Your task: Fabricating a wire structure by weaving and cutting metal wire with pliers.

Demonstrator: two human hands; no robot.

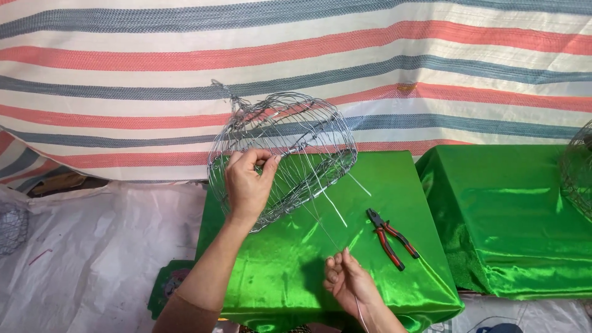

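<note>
Nearest the lens, the person's right hand (349, 282) pinches a thin silver wire strand (330, 233) between fingertips near the front edge of a green satin-covered table (283, 271). That strand runs up to a rounded wire basket (285, 148), woven of fine bright metal, held tilted above the table's far left corner. The left hand (248, 182) is closed around the basket's rim, thumb and fingers hooked through the mesh. Judging by its open weave, the basket looks light and springy rather than rigid, likely to bend if squeezed; the thicker rim seems the soundest place to hold it. Loose wire ends trail from its underside. Red-and-black pliers (390, 237) lie on the glossy cloth toward the right edge. Behind hangs a striped woven tarpaulin (370, 55); a second green-draped table (512, 216) stands to the right.
</note>
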